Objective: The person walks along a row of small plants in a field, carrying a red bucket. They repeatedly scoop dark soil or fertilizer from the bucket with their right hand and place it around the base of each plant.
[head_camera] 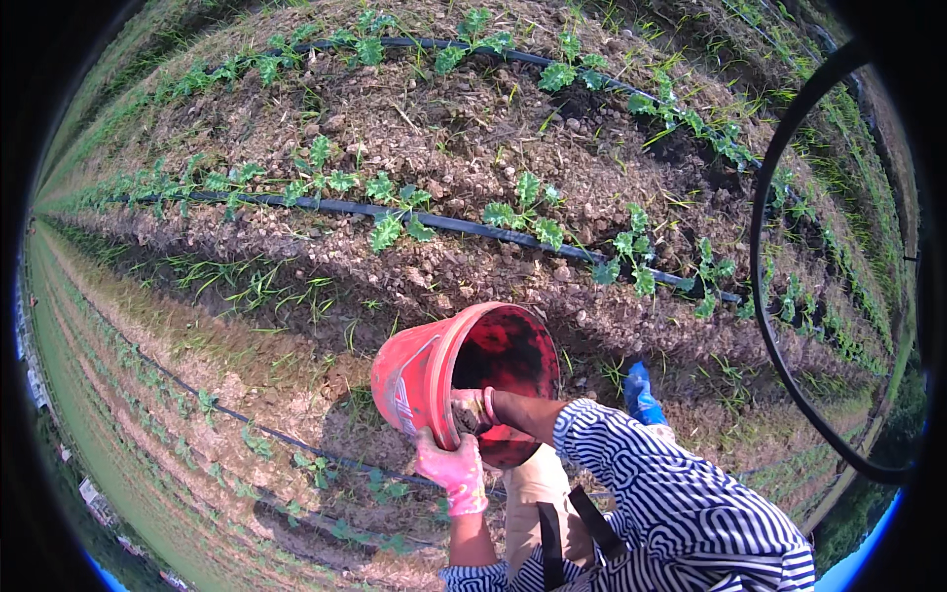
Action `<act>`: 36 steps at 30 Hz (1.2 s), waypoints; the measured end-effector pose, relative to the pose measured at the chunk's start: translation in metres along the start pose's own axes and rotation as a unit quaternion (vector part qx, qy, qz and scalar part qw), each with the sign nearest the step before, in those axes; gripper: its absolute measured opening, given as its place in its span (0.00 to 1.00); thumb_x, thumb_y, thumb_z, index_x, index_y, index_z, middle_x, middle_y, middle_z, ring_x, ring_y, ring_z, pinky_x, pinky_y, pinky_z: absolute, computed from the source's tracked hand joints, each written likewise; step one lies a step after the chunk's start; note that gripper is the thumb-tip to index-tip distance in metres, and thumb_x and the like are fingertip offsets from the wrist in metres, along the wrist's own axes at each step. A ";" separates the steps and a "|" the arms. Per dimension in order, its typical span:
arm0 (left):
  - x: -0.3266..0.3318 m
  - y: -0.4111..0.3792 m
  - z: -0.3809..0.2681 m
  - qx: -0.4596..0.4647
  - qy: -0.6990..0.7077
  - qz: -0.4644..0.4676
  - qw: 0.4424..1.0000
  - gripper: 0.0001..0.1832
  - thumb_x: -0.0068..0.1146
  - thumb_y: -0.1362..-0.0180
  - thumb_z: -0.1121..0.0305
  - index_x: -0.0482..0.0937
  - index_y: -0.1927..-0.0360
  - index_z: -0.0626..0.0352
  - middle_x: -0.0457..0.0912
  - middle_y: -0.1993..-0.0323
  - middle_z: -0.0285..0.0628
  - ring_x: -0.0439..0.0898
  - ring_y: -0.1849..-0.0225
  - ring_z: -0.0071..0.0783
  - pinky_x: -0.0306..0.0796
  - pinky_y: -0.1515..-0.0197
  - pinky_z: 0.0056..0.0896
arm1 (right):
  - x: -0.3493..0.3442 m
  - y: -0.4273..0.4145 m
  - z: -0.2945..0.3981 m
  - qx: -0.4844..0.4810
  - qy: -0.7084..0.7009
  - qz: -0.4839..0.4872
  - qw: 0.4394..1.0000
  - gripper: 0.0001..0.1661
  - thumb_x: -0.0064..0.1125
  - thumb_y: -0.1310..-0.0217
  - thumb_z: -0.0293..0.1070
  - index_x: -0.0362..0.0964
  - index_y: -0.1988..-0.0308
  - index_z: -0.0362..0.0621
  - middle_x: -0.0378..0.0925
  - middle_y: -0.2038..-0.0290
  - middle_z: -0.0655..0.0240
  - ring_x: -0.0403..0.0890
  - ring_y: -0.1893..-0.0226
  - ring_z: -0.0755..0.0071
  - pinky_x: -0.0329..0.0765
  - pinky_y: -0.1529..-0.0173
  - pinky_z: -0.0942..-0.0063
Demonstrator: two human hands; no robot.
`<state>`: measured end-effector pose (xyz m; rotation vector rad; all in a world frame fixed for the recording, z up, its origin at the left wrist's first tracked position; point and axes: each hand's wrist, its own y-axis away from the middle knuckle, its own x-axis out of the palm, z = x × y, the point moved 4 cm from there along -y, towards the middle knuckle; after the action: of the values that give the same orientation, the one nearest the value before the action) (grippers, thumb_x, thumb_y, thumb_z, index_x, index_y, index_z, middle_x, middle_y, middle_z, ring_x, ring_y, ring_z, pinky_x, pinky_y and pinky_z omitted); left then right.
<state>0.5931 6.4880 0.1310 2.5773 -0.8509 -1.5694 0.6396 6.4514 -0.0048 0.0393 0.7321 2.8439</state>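
Observation:
A red plastic bucket [414, 374] is tilted on its side, its mouth facing right and its inside streaked with dark dirt. My left hand [451, 466], in a pink patterned glove, grips the bucket's lower rim. My right hand [473, 411] reaches into the mouth near the left inner wall; it wears a soiled glove with a pink cuff. Its fingers are partly hidden, so what it holds cannot be told. Above the bucket, leafy green seedlings [518, 214] grow along a black irrigation hose [459, 224] on a raised soil bed.
A blue boot or shoe cover [641, 392] stands in the furrow right of the bucket. More seedlings follow a second hose [518, 55] at the top. Another hose [296, 442] crosses the lower left bed. Grass weeds [259, 285] grow in the furrow. A black curved band [762, 244] crosses the right side.

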 end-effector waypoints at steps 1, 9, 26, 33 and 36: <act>0.002 -0.006 -0.001 -0.031 0.005 0.004 1.000 0.17 0.56 0.72 0.76 0.71 0.72 0.68 0.73 0.79 0.44 0.72 0.77 0.39 0.69 0.67 0.39 | -0.011 0.002 -0.011 0.014 -0.010 -0.017 1.000 0.12 0.46 0.42 0.36 0.75 0.61 0.48 0.78 0.66 0.66 0.78 0.64 0.66 0.75 0.59 0.70; -0.005 -0.045 0.065 -0.113 0.111 -0.082 0.984 0.19 0.55 0.66 0.79 0.71 0.64 0.76 0.75 0.68 0.45 0.72 0.66 0.34 0.68 0.56 0.31 | -0.133 -0.025 -0.085 0.092 -0.116 -0.201 0.968 0.11 0.45 0.41 0.37 0.74 0.63 0.48 0.77 0.68 0.68 0.77 0.66 0.67 0.75 0.61 0.71; -0.018 -0.044 0.080 -0.098 0.143 -0.091 0.981 0.18 0.53 0.67 0.78 0.68 0.68 0.73 0.69 0.73 0.42 0.66 0.69 0.30 0.66 0.60 0.29 | -0.243 0.000 -0.148 0.171 -0.450 -0.379 0.791 0.31 0.52 0.40 0.46 0.58 0.41 0.43 0.73 0.51 0.64 0.76 0.56 0.68 0.77 0.60 0.68; -0.028 -0.028 0.053 -0.073 0.297 -0.114 0.945 0.17 0.52 0.68 0.71 0.64 0.72 0.66 0.63 0.73 0.35 0.60 0.72 0.27 0.62 0.66 0.24 | -0.120 0.084 -0.051 0.283 -0.386 -0.074 0.875 0.38 0.57 0.42 0.50 0.59 0.41 0.37 0.70 0.46 0.63 0.72 0.49 0.71 0.68 0.44 0.71; -0.031 -0.010 0.058 -0.104 0.422 -0.063 0.898 0.27 0.50 0.69 0.73 0.68 0.57 0.68 0.71 0.61 0.42 0.70 0.61 0.33 0.67 0.54 0.30 | -0.116 0.106 -0.038 0.160 -0.418 -0.117 0.887 0.35 0.64 0.48 0.44 0.63 0.45 0.38 0.73 0.51 0.66 0.72 0.53 0.73 0.70 0.48 0.72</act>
<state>0.5391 6.5259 0.1246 2.7434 -0.3942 -0.3726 0.7300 6.3191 0.0159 1.0624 0.8806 2.1106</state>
